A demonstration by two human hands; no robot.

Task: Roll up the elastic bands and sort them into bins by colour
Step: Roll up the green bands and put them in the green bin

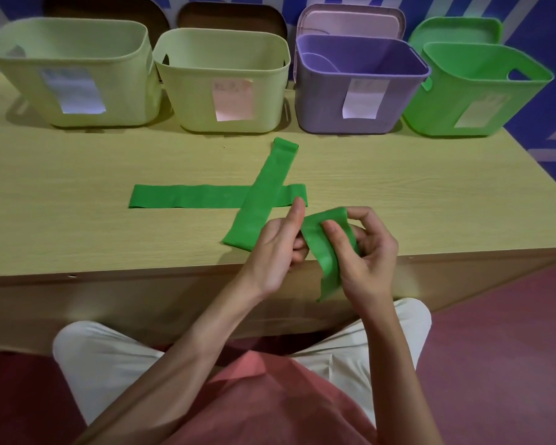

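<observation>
Both hands hold one green elastic band above the table's front edge. My right hand grips its upper, partly rolled end, thumb pressed on the band. My left hand pinches the band's left side with curled fingers, forefinger pointing up. The band's loose tail hangs down past the table edge. Two more green bands lie flat on the table, crossed: a long one runs left to right, and a slanted one lies over it.
Four open bins stand in a row at the back of the wooden table: two pale yellow-green ones, a purple one and a green one. Each carries a paper label. Lids lean behind them.
</observation>
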